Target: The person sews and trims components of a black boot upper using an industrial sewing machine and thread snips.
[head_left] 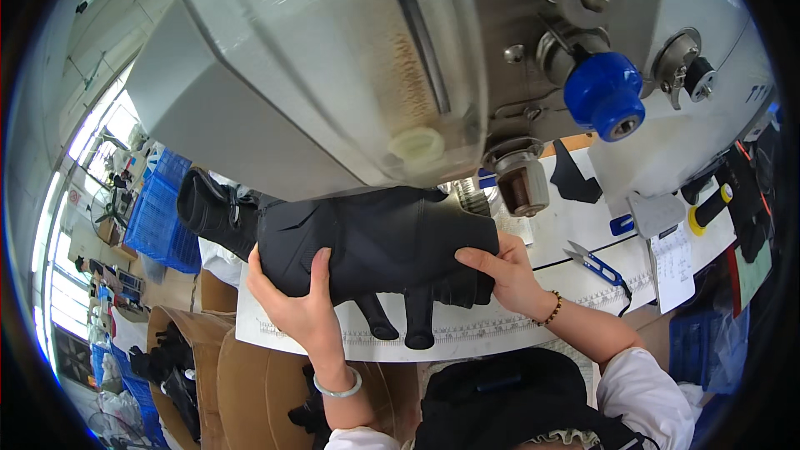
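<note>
A black padded fabric piece (383,242) with molded seams is stretched between my hands under the sewing machine head (333,75). My left hand (302,310) grips its left part, thumb on top and the index finger along the left edge; the other fingers are hidden below. At the right end my right hand (510,279) pinches it, thumb lying on top and fingers mostly covered. Two black straps (419,321) with rounded ends hang from its near side. A thick black rolled part (204,204) sticks out at the far left. The needle area is hidden.
Blue-handled thread snips (598,267) lie right of my right hand. Beyond are a notepad (672,267), a black cone with yellow rims (710,210) and a black fabric scrap (575,177). A cardboard box (187,367) and blue crates (162,217) stand left.
</note>
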### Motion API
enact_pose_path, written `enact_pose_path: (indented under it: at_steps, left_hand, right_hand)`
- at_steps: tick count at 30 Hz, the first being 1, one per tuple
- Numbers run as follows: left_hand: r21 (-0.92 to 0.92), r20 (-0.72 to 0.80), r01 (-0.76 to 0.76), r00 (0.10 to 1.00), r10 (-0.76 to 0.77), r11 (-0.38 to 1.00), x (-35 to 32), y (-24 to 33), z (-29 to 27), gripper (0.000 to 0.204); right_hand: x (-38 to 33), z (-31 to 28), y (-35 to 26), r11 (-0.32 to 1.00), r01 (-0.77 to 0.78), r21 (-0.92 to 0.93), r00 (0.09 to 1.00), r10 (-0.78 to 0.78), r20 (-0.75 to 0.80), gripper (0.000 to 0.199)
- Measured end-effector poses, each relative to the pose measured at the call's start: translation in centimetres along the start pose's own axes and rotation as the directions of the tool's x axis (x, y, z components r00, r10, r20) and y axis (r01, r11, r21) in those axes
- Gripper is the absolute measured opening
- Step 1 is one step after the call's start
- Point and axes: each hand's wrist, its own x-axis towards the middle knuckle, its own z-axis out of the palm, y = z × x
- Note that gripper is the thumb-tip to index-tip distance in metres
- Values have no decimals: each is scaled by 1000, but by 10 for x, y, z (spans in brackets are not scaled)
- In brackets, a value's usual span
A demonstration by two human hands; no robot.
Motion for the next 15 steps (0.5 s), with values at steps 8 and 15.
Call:
enact_pose_path:
  at_steps: [8,15]
  left_hand:
    - [51,57,-25,998,23,998,14,3,7,66]
    - [-100,249,-512,817,520,853,-26,23,21,49]
  right_hand:
    - [5,0,-3,999,23,-40,1000,-22,17,25]
    - [-6,-30,-5,977,172,-130,968,-144,203,42]
